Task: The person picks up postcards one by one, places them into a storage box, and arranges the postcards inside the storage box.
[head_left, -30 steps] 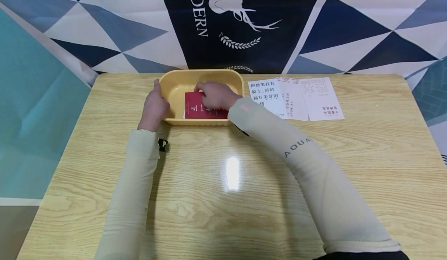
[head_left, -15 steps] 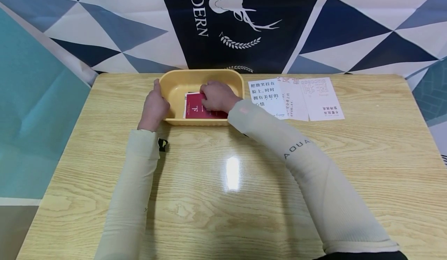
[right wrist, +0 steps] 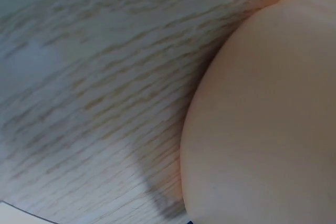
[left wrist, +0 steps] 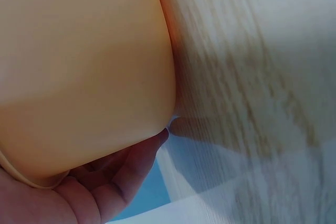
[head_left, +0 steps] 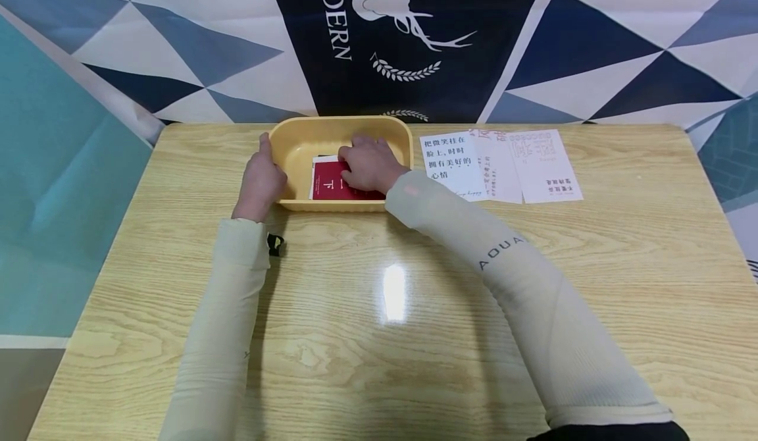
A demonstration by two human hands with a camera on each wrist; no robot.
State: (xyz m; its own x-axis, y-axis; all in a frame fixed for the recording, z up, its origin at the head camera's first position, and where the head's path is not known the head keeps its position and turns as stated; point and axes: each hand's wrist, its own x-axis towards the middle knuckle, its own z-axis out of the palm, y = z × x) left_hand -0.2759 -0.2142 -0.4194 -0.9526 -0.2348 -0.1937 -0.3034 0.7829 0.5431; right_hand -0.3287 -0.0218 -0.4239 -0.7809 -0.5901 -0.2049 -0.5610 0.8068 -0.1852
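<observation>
Red card [head_left: 331, 185] going flat into the yellow tub [head_left: 308, 131] at the far edge of the bench [head_left: 379, 336].

It lies on the tub's floor with the edge of a white card showing just beneath it, and the right hand [head_left: 368, 163] rests on its right half, fingers bent down onto the surface, pressing rather than pinching as far as the head view shows. The left hand [head_left: 260, 179] curls round the tub's left wall, thumb up by the rim, steadying it; the left wrist view shows the fingers [left wrist: 113, 182] under the tub's rounded outside. This looks like the placing step, nearly finished. Next the right hand would need to lift clear without dragging the card, then reach toward the three white cards [head_left: 500, 164] lying just beside the tub, toward the far right corner.
</observation>
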